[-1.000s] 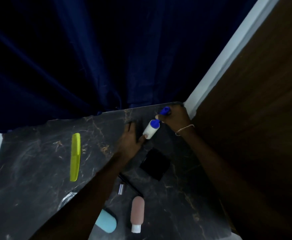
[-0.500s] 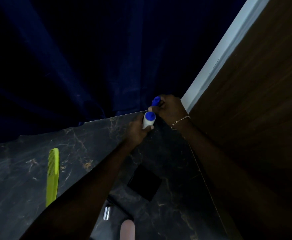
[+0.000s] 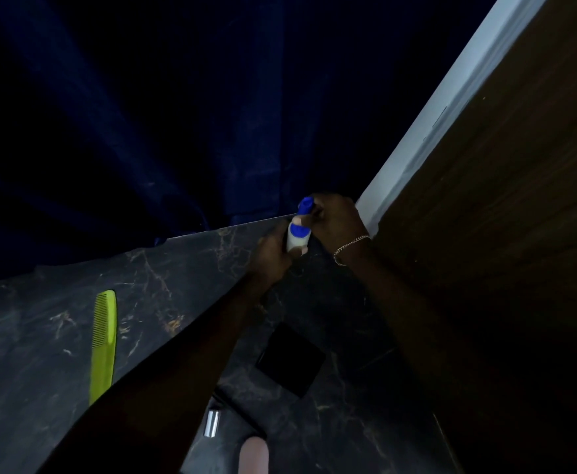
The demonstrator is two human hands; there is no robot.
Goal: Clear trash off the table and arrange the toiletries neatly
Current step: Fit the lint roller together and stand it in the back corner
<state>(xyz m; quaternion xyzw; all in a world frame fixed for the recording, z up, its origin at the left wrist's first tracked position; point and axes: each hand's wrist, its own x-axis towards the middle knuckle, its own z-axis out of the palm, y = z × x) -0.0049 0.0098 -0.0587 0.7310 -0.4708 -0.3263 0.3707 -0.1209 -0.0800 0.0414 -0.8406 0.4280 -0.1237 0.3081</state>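
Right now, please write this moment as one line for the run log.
left hand: holds white bottle upright | right hand: holds second blue-capped bottle | place: back corner of table | green comb: flat, untouched

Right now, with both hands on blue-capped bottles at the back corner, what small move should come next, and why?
Probably set both bottles down upright, side by side, in that corner. The left hand grips a white blue-capped bottle, the right hand a second blue-capped bottle, already close together near the marble table's back edge.
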